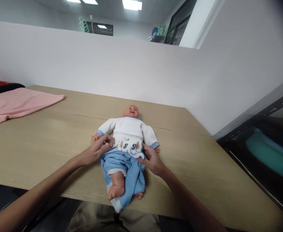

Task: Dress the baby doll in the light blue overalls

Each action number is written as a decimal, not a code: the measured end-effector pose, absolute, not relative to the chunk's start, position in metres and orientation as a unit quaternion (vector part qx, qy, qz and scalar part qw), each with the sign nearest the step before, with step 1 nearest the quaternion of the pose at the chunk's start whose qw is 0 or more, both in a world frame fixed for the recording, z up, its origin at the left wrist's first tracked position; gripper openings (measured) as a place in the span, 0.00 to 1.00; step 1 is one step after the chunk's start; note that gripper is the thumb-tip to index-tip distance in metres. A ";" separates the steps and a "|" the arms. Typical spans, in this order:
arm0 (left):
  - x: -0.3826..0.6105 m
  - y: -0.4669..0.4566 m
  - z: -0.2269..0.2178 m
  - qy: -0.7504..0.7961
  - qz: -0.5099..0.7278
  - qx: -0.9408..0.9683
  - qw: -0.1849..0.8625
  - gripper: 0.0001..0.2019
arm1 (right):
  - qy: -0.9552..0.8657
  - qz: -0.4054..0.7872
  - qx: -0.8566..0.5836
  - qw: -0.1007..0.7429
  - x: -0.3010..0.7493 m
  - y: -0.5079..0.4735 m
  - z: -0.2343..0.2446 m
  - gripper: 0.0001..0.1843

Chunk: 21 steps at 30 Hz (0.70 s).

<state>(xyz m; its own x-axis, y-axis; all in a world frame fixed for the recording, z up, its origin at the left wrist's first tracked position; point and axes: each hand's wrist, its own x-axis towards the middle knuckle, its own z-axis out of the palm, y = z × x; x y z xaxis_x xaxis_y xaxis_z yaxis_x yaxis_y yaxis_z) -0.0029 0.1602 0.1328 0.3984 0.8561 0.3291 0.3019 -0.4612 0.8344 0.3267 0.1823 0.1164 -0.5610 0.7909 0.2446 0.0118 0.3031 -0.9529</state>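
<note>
Doll (127, 149) lies face up on the desk (185, 180), head away from the person, between the two hands. Right hand (152, 161) pinches the hem of the white shirt (128, 127) at the doll's waist. Left hand (96, 151) is at the opposite side of the waist, fingers curled; whether it grips cloth cannot be determined. Blue trousers (134, 174) cover the hips; one trouser end reaches the near edge. Pink cloth (23, 101) lies well apart, far left. White wall (122, 71) stands behind.
</note>
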 end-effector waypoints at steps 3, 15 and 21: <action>0.014 0.168 0.166 0.357 0.367 0.808 0.293 0.31 | -0.663 0.569 -0.289 0.392 0.324 0.180 0.109 0.37; 0.070 0.225 0.202 0.218 0.123 0.801 0.544 0.17 | -0.710 0.544 -0.293 0.339 0.330 0.174 0.141 0.35; 0.064 0.212 0.192 0.213 0.134 0.779 0.574 0.19 | -0.752 0.556 -0.258 0.244 0.344 0.174 0.156 0.28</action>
<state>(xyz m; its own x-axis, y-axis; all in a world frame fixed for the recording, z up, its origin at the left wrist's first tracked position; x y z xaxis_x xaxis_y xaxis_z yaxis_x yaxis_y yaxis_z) 0.0643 0.2118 0.1916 0.8734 0.4856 -0.0358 0.1778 -0.2496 0.9519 0.3442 0.1737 0.1559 -0.7483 0.6586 0.0798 0.1173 0.2497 -0.9612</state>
